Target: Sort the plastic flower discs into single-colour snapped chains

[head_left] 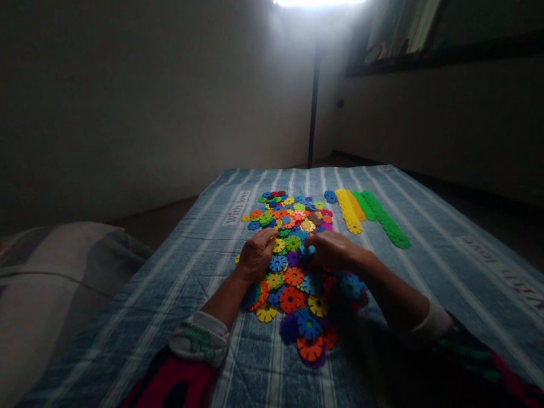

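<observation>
Colourful notched plastic discs (293, 276), shaped like flowers, lie in a loose pile between my hands. My left hand (258, 252) is at the pile's left side, its fingers curled in and closed. What it holds, if anything, is hidden behind the fingers. Over the right side of the pile, my right hand (334, 249) has its fingers bent around a blue notched disc (309, 249), partly covered by the hand and dim. A yellow disc (279, 245) and a green disc (293, 243) lie between the two hands.
Beyond my right hand are overlapping rows of sorted discs: a yellow row (349, 212), a green row (386, 221), and a short blue group (330, 196). A striped cloth (191, 272) covers the surface. A lamp pole (314, 113) stands behind; pale fabric (63, 294) bulges at left.
</observation>
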`<state>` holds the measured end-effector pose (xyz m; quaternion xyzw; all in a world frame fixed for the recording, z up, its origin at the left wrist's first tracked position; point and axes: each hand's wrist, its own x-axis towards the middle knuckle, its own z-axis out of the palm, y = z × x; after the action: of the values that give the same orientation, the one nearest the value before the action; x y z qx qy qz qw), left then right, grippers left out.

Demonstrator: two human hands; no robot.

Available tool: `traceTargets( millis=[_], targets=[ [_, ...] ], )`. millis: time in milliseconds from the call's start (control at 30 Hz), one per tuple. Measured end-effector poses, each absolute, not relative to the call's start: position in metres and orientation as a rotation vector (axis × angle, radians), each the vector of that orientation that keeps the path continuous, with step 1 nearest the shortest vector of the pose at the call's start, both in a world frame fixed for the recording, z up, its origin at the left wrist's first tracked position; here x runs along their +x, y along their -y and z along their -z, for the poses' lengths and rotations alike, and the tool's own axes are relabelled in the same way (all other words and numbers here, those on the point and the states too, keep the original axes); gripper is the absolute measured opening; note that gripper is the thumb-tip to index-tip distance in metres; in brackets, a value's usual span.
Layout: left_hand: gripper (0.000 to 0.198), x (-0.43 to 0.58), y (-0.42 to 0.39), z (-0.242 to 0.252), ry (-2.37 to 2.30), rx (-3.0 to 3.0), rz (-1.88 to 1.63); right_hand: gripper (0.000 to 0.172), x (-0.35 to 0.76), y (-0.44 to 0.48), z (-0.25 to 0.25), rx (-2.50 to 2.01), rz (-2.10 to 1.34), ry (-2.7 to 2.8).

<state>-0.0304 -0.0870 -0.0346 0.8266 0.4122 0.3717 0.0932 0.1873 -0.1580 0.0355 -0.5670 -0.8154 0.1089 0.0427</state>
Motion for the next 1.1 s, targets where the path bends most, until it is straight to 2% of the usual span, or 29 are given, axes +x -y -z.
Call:
traceTargets(
  millis=[200, 333, 533, 933, 1100],
  targets=[
    [0.024, -0.03, 0.088, 0.033, -1.215, 2.456, -1.071, 0.035, 0.184, 0.144, -0.019, -1.441, -0.396, 2.127],
    [0.025, -0.028, 0.092, 0.029, -1.197, 2.466, -1.069, 0.026, 0.205, 0.143, -0.027, -1.444, -0.404, 2.026],
    [0.028, -0.026, 0.098, 0.024, -1.144, 2.502, -1.041, 0.015, 0.231, 0.161, -0.03, -1.646, -0.475, 2.137],
    [0.039, -0.026, 0.097, 0.026, -1.09, 2.55, -0.988, 0.018, 0.254, 0.215, -0.027, -1.63, -0.757, 2.217],
    [0.039, -0.026, 0.097, 0.026, -1.084, 2.555, -0.986, 0.015, 0.254, 0.219, -0.032, -1.708, -0.753, 2.29]
  ],
)
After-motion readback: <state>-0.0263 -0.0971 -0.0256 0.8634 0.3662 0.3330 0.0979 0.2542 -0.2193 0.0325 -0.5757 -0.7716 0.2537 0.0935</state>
